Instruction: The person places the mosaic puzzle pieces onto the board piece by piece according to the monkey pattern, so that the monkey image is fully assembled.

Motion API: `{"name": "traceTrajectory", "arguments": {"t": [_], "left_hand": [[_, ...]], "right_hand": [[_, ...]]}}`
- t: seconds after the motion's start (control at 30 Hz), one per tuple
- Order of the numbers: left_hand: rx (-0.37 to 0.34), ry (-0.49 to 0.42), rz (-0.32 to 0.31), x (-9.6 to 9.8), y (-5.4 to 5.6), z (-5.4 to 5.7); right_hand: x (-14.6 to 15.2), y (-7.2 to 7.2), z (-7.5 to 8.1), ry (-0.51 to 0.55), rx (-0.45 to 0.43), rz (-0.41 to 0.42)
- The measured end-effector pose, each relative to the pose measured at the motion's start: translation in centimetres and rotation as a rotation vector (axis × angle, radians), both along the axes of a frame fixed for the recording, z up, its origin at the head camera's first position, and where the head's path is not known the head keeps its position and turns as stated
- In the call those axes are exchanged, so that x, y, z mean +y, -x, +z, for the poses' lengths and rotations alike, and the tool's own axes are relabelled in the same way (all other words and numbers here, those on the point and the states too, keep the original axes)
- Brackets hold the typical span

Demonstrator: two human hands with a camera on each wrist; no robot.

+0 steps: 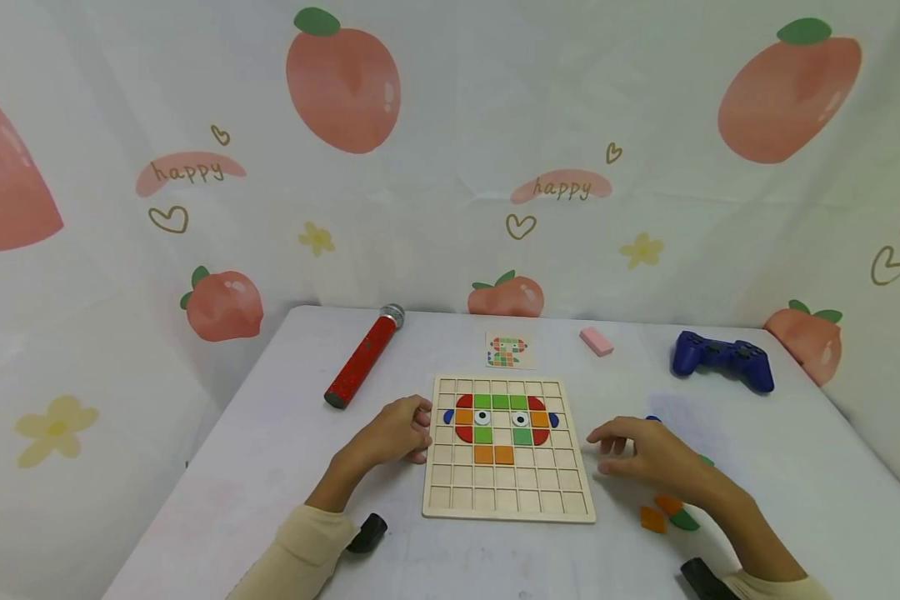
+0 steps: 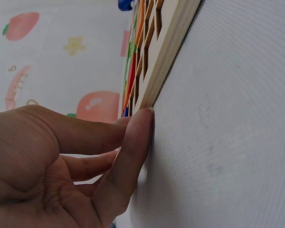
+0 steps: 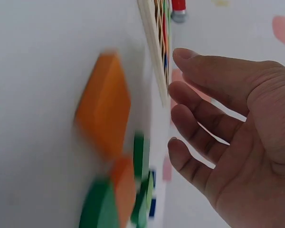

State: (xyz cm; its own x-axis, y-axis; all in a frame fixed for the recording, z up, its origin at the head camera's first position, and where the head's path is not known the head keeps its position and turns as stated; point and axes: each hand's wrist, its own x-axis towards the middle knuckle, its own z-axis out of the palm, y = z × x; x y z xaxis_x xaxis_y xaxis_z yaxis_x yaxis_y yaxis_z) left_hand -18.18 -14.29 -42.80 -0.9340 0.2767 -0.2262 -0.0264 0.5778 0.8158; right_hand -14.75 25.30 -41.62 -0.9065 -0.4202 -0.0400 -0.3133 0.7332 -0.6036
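Observation:
A square wooden grid board [image 1: 510, 500] lies on the table, with red, green, orange and blue pieces and two eye discs set in its cells as a face. At its left edge my left hand [image 1: 399, 432] pinches the rim between thumb and fingers; the left wrist view shows the fingertips [image 2: 141, 124] at the board's corner. My right hand [image 1: 645, 454] hovers off the board's right side, fingers loosely bent and holding nothing. Below it lie loose pieces: an orange diamond [image 3: 104, 104], another orange piece [image 1: 669, 504] and a green piece [image 1: 684, 521]. More pieces are partly hidden behind that hand.
Behind the board lies a pattern card [image 1: 508, 352] showing a similar coloured figure. A red microphone [image 1: 363, 358] rests at the back left. Toward the back right are a pink block [image 1: 596, 342] and a blue game controller [image 1: 722, 360]. A printed curtain hangs behind the table.

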Motion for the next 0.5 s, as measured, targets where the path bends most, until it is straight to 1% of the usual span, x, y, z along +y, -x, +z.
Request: {"name": "traceTrajectory", "arguments": {"t": [0.13,0.23,0.33,0.5], "left_hand": [[-0.003,-0.004,0.005,0.0,-0.1,0.1],[-0.006,-0.007,0.006,0.0,-0.2,0.2],[-0.006,-0.005,0.006,0.0,-0.2,0.1],[-0.002,-0.004,0.008,0.0,-0.2,0.1]], "right_hand": [[2.2,-0.7,0.1,-0.003,-0.039,-0.079],[3.8,-1.1,0.0,-0.027,-0.043,-0.127],[5.3,-1.4,-0.1,-0.072,-0.030,-0.155],[7.5,-1.6,-0.1,-0.131,-0.056,-0.204]]}}
